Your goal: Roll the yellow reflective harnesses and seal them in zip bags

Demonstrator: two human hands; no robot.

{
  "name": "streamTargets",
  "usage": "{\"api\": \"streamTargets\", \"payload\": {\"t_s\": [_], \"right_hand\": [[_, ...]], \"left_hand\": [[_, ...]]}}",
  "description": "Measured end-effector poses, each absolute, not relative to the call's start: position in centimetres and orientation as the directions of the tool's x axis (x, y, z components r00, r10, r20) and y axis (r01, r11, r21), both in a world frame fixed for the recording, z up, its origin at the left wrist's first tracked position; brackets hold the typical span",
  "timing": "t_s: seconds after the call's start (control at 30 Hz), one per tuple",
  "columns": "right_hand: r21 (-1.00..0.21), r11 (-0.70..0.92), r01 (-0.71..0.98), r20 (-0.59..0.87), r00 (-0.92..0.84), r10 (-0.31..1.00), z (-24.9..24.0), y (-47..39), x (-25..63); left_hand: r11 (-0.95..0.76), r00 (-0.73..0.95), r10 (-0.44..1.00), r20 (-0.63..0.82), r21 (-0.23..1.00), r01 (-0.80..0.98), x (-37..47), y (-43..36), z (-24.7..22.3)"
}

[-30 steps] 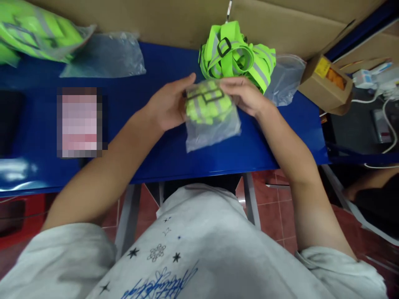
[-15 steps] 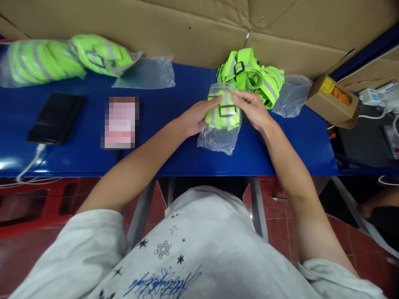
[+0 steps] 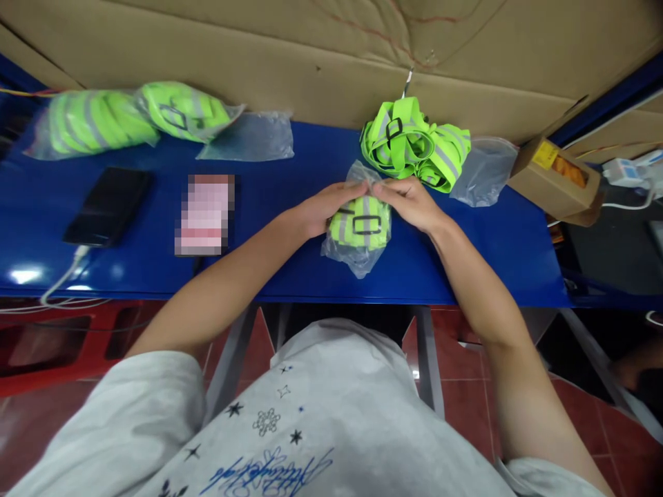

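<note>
A clear plastic bag (image 3: 357,260) lies on the blue table in front of me. Inside it is a folded neon-yellow reflective strap (image 3: 344,229) with grey stripes and a black rectangular buckle. My left hand (image 3: 327,207) grips the bag's upper left side, thumb and fingers closed on the plastic. From the right, my right hand (image 3: 411,202) pinches the bag near its top, the fingertips of both hands almost meeting. Just beyond sits a loose pile of the same reflective straps (image 3: 414,141), one black buckle showing.
Packed bags of reflective straps (image 3: 98,123) lie at the back left beside a flat clear bag (image 3: 253,137). A black power bank (image 3: 108,207) with a white cable and a phone (image 3: 204,215) are at left. Another clear bag (image 3: 481,169) and a cardboard box (image 3: 554,179) stand right.
The filled bag has come nearer to me and lies lower, with more of the strap bundle below my hands. Both hands have shifted together to the bag's top. The view has tilted slightly.
</note>
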State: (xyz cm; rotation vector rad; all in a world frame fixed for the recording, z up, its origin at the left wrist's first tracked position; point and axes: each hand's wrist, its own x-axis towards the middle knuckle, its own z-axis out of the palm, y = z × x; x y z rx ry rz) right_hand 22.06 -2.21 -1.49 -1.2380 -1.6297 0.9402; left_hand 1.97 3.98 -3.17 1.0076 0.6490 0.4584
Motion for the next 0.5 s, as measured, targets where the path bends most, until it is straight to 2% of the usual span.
{"api": "streamTargets", "payload": {"t_s": [0.17, 0.33, 0.5], "right_hand": [[-0.854, 0.363, 0.372, 0.267, -0.286, 0.92, -0.9, -2.6, 21.8], [-0.828, 0.4, 0.393, 0.4, -0.085, 0.912, 0.1, -2.7, 24.1], [-0.861, 0.311, 0.403, 0.256, -0.185, 0.949, 0.6, -3.1, 24.7]], "left_hand": [[0.418, 0.696, 0.658, -0.289, 0.908, -0.018, 2.6, 3.6, -2.9], [0.386, 0.666, 0.714, -0.215, 0.915, -0.119, 3.1, 3.3, -2.4], [0.256, 0.595, 0.79, -0.144, 0.961, -0.108, 2.5, 4.0, -2.5]]}}
